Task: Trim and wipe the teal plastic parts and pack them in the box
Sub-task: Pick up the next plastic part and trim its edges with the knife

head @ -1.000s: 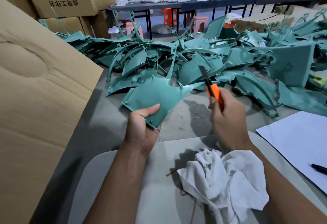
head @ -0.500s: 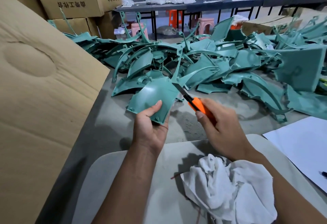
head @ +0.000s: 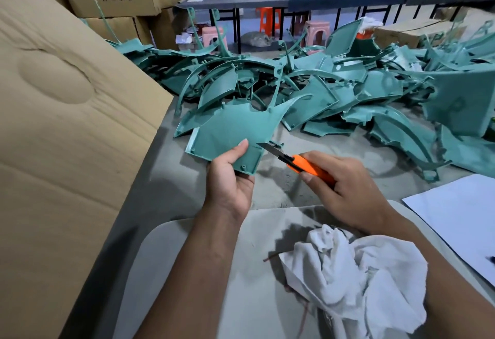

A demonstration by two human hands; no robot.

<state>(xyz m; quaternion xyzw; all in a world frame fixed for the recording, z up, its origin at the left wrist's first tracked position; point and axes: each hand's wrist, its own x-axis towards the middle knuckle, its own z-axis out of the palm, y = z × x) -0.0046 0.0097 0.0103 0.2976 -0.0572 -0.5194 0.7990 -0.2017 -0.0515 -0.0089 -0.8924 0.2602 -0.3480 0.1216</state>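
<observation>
from the head view, the person is standing at a grey desk point(head: 171, 186) and working on one teal part point(head: 233, 130). the left hand point(head: 230, 180) is gripping that part by its near corner, thumb lying across the face, holding it up just above the desk. the right hand point(head: 345, 191) is wrapped around an orange utility knife point(head: 302, 163), its blade extended and its tip touching the right edge of the held part, so the trimming step looks to be under way on this piece.

a white rag point(head: 356, 279) is lying crumpled on the near side, close to the right forearm, untouched by either hand, so i judge wiping is yet to come for this part. a big cardboard flap point(head: 61, 151), probably the packing box, is filling the left side; its inside is hidden, so i cannot tell how many parts are packed.

beyond the hands, a large heap of teal parts point(head: 334, 92) is sprawling across the far and right side of the desk. judging by that pile, most of the job is left. a white sheet of paper point(head: 455, 221) is sitting at the right edge.
</observation>
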